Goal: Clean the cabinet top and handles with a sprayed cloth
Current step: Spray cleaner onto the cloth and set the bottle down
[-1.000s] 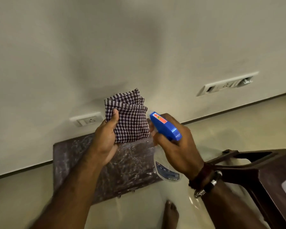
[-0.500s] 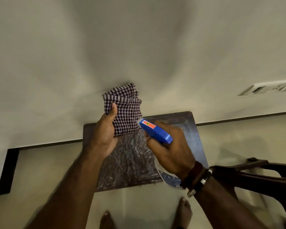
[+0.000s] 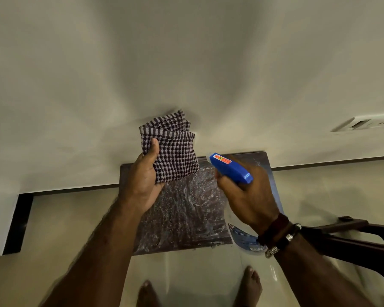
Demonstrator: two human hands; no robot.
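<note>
The left hand (image 3: pixel 142 185) held the folded checked cloth (image 3: pixel 171 149) upright above the far left corner of the cabinet top (image 3: pixel 186 213), thumb pressed across the cloth's near face and the other fingers hidden behind it. The cloth's lower edge sat in the palm; its striped hem stood at the top, against the pale wall (image 3: pixel 186 52).

The right hand (image 3: pixel 246 196) was curled round the neck of the spray bottle (image 3: pixel 231 168), the blue head poking out above the knuckles with its nozzle aimed at the cloth, close but apart. A red-orange sticker lay on the head (its print too small to read), and the blue label on the bottle's body, below the wrist, was blurred as well.

The cabinet top looked dark and speckled. Bracelets (image 3: pixel 279 238) circled the right wrist, bare feet (image 3: pixel 249 284) stood on the floor, and a dark chair (image 3: pixel 353 238) stood at the right.
</note>
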